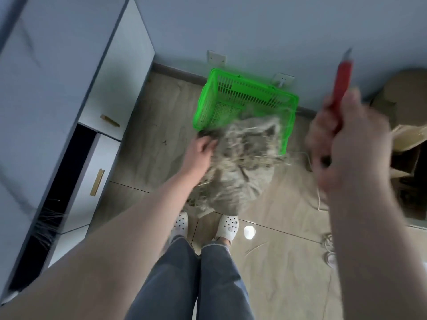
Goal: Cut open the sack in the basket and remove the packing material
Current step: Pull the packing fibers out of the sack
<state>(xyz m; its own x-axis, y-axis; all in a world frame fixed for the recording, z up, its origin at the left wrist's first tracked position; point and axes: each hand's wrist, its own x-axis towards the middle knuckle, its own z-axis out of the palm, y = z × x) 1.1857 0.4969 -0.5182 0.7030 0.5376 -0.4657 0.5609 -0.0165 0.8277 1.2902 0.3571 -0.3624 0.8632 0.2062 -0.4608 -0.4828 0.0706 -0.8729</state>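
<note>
Sack (240,162) spilling from the tilted green basket (208,98); left hand (199,150) grips its near edge. Right hand (346,144), raised beside it, clenches a red knife (341,77).

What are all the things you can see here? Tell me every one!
basket: one, green, on the floor by the wall
sack: one, grey-brown, hanging out of the basket
knife: one, red handle, raised at right
wall sockets: two, white, low on the wall
cardboard boxes: brown, far right; count unclear
cabinet: one, white, gold handles, left
cord: white, on the floor at right
shoes: two, white
left hand: grips the sack
right hand: holds the knife
</note>
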